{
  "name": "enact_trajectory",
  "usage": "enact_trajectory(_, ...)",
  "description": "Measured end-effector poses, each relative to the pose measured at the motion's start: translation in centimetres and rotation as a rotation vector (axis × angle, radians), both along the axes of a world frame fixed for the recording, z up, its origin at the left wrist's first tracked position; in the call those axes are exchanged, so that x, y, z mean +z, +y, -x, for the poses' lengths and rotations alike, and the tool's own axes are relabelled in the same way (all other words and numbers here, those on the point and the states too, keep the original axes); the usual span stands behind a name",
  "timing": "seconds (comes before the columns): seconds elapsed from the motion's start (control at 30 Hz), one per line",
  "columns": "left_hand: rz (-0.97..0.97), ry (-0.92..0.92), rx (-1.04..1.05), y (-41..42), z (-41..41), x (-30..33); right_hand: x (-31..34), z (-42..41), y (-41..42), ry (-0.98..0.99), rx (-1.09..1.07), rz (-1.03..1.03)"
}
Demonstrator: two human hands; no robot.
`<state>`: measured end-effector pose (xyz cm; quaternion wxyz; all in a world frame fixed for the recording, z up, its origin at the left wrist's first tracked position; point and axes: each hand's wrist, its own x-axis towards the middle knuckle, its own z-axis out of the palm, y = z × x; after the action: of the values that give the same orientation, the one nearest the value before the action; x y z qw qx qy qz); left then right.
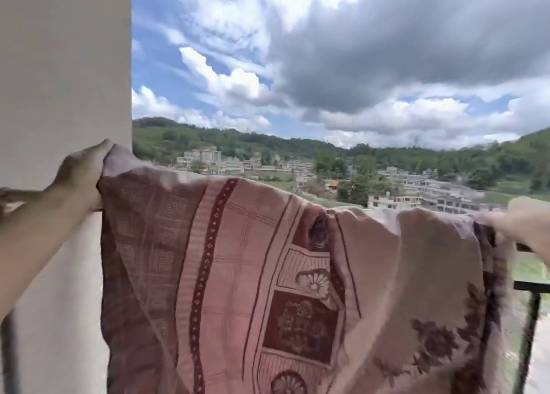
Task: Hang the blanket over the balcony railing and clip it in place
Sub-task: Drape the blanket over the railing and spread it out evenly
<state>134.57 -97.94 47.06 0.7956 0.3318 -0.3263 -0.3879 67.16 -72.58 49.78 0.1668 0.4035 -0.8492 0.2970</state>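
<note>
From the head camera, the blanket (238,274) is pink with dark maroon patterning: a dotted vertical stripe, a grid of thin lines, square panels with flower motifs, and leaf-like shapes toward its right edge. It is held up and spread wide in front of the person, its top edge sagging in the middle between the 2 hands, the cloth hanging down in folds out of the bottom of the view.

The left hand (84,170) is clenched on the blanket's upper left corner, fingers bunched around the fabric. The right hand (526,227) is blurred; it grips the upper right edge, fingers closed on the cloth.

To the right of the blanket, a short stretch of the dark metal balcony railing (531,285) shows, with 1 upright bar below it; the blanket covers the rest. Whether the cloth rests on the rail cannot be told. To the left of the blanket stands a pale wall (59,66). Above the blanket's top edge lie buildings (416,191), green hills and a cloudy sky.
</note>
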Motion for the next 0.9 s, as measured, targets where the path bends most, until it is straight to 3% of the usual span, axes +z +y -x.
enact_trajectory(0.03, 0.084, -0.037, -0.046, 8.7, 5.9, 0.3, 1.5, -3.6, 0.3, -0.042, 0.036, -0.051)
enact_trajectory(0.1, 0.082, -0.315, -0.129, 14.1, 10.3, 0.8, 3.1, -12.4, 1.0, 0.177, 0.147, 0.050)
enact_trajectory(0.13, 0.125, -0.357, -0.112, 13.7, 10.3, 0.4, 3.2, -16.9, 1.1, 0.265, 0.301, 0.104)
enact_trajectory(0.2, 0.096, -0.324, -0.143, 14.1, 10.7, -0.4, 2.9, -24.0, 0.3, 0.314, 0.674, 0.108)
enact_trajectory(0.27, 0.031, -0.332, -0.155, 14.4, 10.3, -1.1, 2.2, -28.7, -1.7, 0.294, 0.911, 0.033)
enact_trajectory(0.43, 0.009, -0.363, -0.247, 15.4, 7.0, -2.7, 1.5, -38.5, -5.2, 0.234, 1.149, -0.086)
enact_trajectory(0.6, 0.082, -0.446, -0.444, 14.7, 3.2, -2.6, 1.4, -48.1, -7.9, 0.289, 1.235, -0.231)
enact_trajectory(0.73, 0.155, -0.517, -0.449, 12.8, -0.3, -2.5, 2.3, -52.6, -11.2, 0.158, 1.192, -0.260)
enact_trajectory(0.9, 0.164, -0.552, -0.415, 10.3, -5.1, -2.6, 2.5, -57.1, -14.4, 0.369, 1.083, -0.500)
